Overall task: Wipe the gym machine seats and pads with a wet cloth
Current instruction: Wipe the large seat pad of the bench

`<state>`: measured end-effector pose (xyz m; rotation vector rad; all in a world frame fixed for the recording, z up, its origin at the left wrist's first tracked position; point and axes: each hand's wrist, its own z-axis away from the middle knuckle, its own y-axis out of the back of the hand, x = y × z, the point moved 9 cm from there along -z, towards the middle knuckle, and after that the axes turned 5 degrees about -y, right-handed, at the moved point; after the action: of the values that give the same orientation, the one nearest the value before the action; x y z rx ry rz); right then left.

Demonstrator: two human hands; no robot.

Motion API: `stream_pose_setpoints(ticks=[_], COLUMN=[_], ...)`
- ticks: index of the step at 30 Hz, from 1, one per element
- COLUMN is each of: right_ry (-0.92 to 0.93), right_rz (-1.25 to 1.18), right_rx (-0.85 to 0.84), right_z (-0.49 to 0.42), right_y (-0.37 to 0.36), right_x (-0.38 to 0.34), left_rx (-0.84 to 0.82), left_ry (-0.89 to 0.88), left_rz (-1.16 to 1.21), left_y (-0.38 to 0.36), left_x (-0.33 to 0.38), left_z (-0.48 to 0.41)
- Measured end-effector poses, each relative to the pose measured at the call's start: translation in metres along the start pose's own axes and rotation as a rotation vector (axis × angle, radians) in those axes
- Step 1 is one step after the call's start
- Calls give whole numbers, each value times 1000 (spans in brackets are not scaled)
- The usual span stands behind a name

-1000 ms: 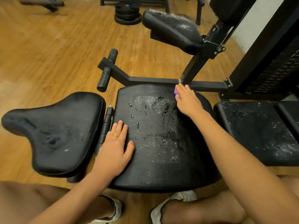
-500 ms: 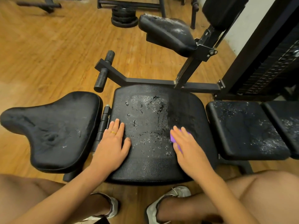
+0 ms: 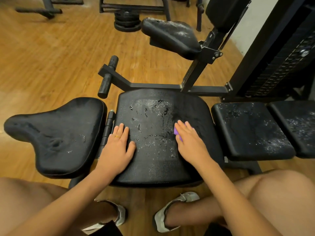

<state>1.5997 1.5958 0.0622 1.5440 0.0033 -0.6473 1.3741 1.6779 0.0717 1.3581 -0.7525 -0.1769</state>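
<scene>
A black, cracked middle seat pad lies in front of me, speckled with white flakes and wet on its right side. My right hand presses flat on a purple cloth, of which only a small edge shows under the fingers, on the pad's right half. With straight fingers, my left hand rests flat on the pad's left edge. A wide black seat sits to the left. Two flaky black pads lie to the right. A raised black pad stands behind on a post.
The machine's black steel frame with a foam roller handle crosses behind the middle pad. A weight stack tower rises at the right. Weight plates and other frames stand on the wooden floor beyond. My knees and shoes are below the pad.
My right hand slid the cloth from the pad's far right corner toward me down the right side, then nudged slightly right. The left hand stayed put.
</scene>
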Motion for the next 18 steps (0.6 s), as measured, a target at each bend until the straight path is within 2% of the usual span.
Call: stream_pose_setpoints(ticks=[8,18], right_ry=[102,-15], right_rz=[-50,-5], right_rx=[-59,30], right_z=[113,-17], right_y=[-2,6], right_x=[3,-1], left_rx=[5,6], left_ry=[-10,-7], left_rz=[13,14], left_y=[-3,1], left_x=[1,0], left_z=[0,0])
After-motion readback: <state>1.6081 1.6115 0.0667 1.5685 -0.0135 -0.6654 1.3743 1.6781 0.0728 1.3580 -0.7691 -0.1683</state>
